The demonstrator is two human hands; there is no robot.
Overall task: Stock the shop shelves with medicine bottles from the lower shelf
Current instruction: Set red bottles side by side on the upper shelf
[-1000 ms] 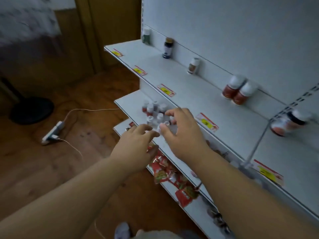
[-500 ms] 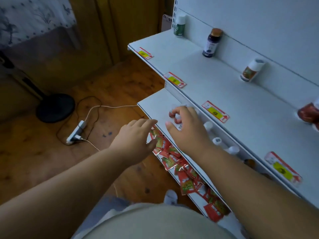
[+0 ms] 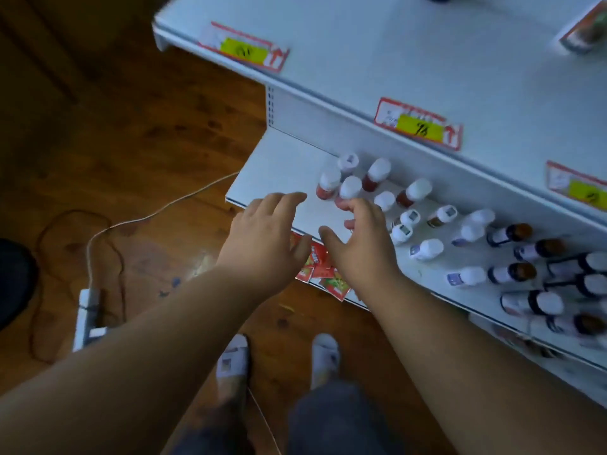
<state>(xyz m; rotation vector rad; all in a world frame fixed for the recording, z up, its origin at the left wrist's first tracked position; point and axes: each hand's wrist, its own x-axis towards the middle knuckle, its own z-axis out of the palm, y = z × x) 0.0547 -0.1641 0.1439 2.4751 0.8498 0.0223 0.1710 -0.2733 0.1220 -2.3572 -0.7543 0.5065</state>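
- A white power strip (image 3: 88, 318) lies on the wooden floor (image 3: 138, 133), far left.
- The left hand (image 3: 262, 239) hovers over the lower shelf (image 3: 282, 169), fingers relaxed, grasping nothing.
- Red packets (image 3: 320, 269) lie below the shelf edge, between both hands.
- The right hand (image 3: 359, 241), fingers spread and lightly curled, reaches a red bottle (image 3: 348, 190); whether it grips, I cannot tell.
- Medicine bottles (image 3: 512, 254) crowd the lower shelf rightward.
- Price tags (image 3: 418, 128) line the upper shelf (image 3: 410, 60).
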